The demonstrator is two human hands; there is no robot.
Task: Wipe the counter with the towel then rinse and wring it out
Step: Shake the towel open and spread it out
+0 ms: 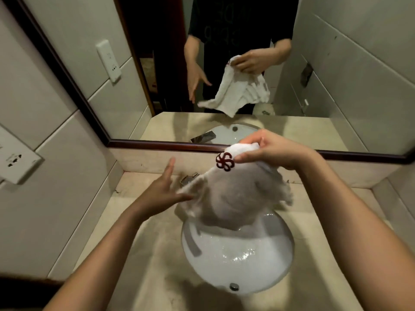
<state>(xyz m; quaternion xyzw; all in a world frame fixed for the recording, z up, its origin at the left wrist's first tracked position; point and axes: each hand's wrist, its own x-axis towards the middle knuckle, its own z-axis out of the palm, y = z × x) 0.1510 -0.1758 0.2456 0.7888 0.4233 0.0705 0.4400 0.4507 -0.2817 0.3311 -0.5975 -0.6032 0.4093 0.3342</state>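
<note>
A white towel (233, 198) with a dark red flower emblem hangs over the white sink basin (238, 259). My right hand (271, 151) pinches its top edge and holds it up in the air. My left hand (162, 191) is flat, fingers spread, touching the towel's left corner without gripping it. The beige stone counter (143, 254) surrounds the basin. The metal faucet (188, 178) is mostly hidden behind the towel.
A dark-framed mirror (157, 144) runs along the back wall and reflects the person and towel. Wall sockets (15, 160) sit on the left tiled wall. The counter's raised back ledge (143, 161) lies under the mirror.
</note>
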